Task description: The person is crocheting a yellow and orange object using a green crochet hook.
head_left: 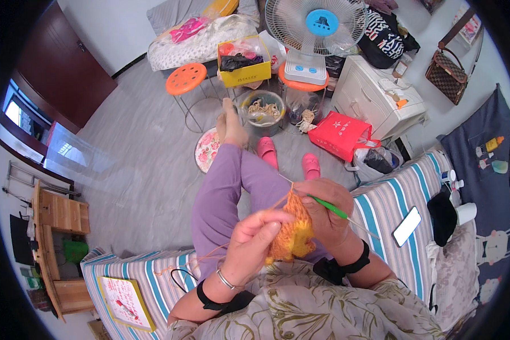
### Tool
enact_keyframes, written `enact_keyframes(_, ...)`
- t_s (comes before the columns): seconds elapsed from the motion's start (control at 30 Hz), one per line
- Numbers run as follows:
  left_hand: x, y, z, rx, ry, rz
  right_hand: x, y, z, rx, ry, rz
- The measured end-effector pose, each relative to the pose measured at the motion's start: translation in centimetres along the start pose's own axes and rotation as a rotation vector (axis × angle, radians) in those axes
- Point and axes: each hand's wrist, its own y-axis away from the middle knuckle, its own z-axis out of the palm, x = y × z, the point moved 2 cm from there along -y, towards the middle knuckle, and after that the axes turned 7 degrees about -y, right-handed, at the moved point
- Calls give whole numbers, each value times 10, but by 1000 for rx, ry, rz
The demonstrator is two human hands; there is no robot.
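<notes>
Above my lap is a crocheted piece [293, 235] in orange and yellow yarn, narrowing toward its top. My left hand [252, 241] pinches its left side between thumb and fingers. A crochet hook [330, 207] with a green handle and thin metal ends is gripped in my right hand [331, 212], whose fingers also close round the piece's upper right edge. The hook's tip lies near the top of the piece, partly hidden by my fingers. A thin orange yarn strand [212, 249] trails from the left hand toward the bed.
I sit on a striped bed [371, 207] with a phone [407, 226] to the right and a yellow-framed board [126, 303] to the left. Ahead are orange stools [186, 78], a bucket [260, 122] holding yarn, a fan [322, 25], a red bag [341, 136] and pink clogs [310, 166].
</notes>
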Motion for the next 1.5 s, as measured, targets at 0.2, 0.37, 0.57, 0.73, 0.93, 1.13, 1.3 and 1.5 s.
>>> enact_keyframes(0.2,28,-2,-11,-507,-630,113,-3,4,-5,229,-278,120)
enact_keyframes(0.37,31,10,-45,-524,-394,-14,-4,10,-10,366,-578,369)
enact_keyframes(0.57,7,3,-12,-234,49,253,-23,16,17,229,-643,248)
enact_keyframes(0.73,7,10,-20,-130,-171,174,-25,18,18,99,-542,272)
enact_keyframes(0.93,20,17,-19,-82,-353,227,-24,14,14,-9,-305,204)
enact_keyframes(1.13,12,13,-13,-114,-352,192,-15,7,20,9,-24,75)
enact_keyframes(1.3,8,2,-16,-48,-241,107,6,15,34,146,-196,92)
enact_keyframes(1.5,15,-8,-28,-72,-28,60,2,6,43,302,-759,413)
